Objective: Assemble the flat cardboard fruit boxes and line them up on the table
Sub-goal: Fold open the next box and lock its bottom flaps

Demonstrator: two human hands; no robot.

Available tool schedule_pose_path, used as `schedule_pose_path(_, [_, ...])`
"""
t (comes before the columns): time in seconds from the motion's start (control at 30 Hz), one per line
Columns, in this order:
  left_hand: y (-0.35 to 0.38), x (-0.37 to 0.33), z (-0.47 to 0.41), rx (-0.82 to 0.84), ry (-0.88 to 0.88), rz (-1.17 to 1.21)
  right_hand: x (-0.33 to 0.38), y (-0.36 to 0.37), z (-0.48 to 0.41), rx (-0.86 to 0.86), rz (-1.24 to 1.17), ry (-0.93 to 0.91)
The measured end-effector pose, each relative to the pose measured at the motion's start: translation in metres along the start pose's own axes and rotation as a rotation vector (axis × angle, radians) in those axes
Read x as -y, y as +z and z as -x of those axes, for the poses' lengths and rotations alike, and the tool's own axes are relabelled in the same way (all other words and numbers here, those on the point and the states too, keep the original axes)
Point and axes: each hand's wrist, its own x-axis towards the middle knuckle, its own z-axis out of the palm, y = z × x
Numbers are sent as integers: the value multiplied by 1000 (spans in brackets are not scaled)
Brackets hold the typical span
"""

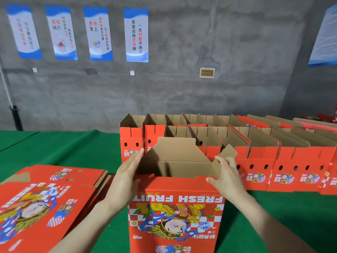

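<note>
Squaring up one box (175,207) on the surface (63,148), just in front of the finished rows (273,161). Left hand (125,178) flat against its left wall, fingers together; right hand (228,176) pinches the right flap (228,152). Next, likely: tuck flaps, slide box into line.

Grey concrete wall (182,92), 4 blue-white posters w/ Chinese text (135,34), beige wall plate (207,72), black pipe far left (16,116)

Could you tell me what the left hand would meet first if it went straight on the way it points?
Probably the leftmost assembled box in the row behind; the left hand points at its front, though depth is unclear.
</note>
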Motion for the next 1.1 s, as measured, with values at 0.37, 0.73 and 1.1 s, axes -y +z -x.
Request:
schedule_pose_path(0.37, [15,20,-55,372,-198,-258,1,5,-1,-117,-168,-249])
schedule_pose_path(0.73, [28,33,-75,564,-365,16,-13,2,-4,169,-309,-175])
schedule_pose_path(1.1, [30,42,-74,382,-121,-69,17,22,-43,179,21,-154])
